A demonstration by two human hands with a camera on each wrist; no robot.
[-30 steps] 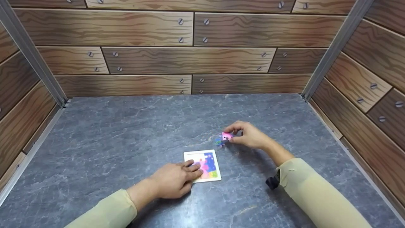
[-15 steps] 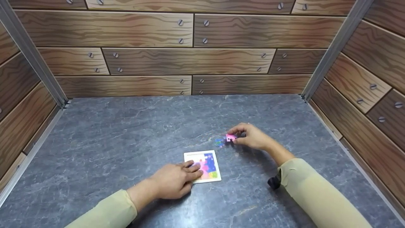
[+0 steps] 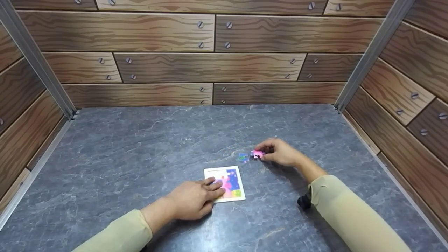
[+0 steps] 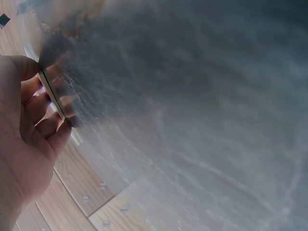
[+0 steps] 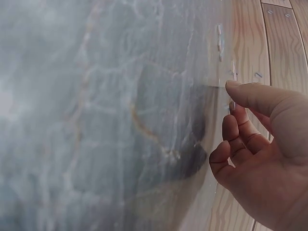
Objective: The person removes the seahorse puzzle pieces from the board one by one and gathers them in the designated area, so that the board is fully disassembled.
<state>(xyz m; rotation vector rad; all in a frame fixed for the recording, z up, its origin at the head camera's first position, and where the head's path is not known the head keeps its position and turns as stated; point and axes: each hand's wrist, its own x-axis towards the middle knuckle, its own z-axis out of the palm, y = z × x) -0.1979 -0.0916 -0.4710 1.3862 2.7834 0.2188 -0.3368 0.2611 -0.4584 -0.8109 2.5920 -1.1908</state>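
A small square picture puzzle board [image 3: 235, 180] with a white border lies on the table, printed in pink, blue and yellow-green. My left hand [image 3: 192, 197] rests over its left side, fingers extended across the picture and thumb by the near edge; the left wrist view shows the board [image 4: 54, 95] edge-on at the fingertips. Beyond the board, my right hand [image 3: 280, 152] pinches a pink puzzle piece [image 3: 258, 154] with a dark-eyed face between thumb and fingers. Just left of it lies a blue-green puzzle piece [image 3: 243, 157], with a gap between the two.
The grey marbled table [image 3: 140, 147] runs back to a wood-print wall [image 3: 210, 66], with similar walls at left and right. Metal corner posts [image 3: 364, 63] stand at the back. A black object [image 3: 304, 202] sits at the right sleeve's cuff.
My right hand has shifted slightly right and nearer with the pink puzzle piece, opening a gap from the blue-green piece. The left hand and board have stayed put.
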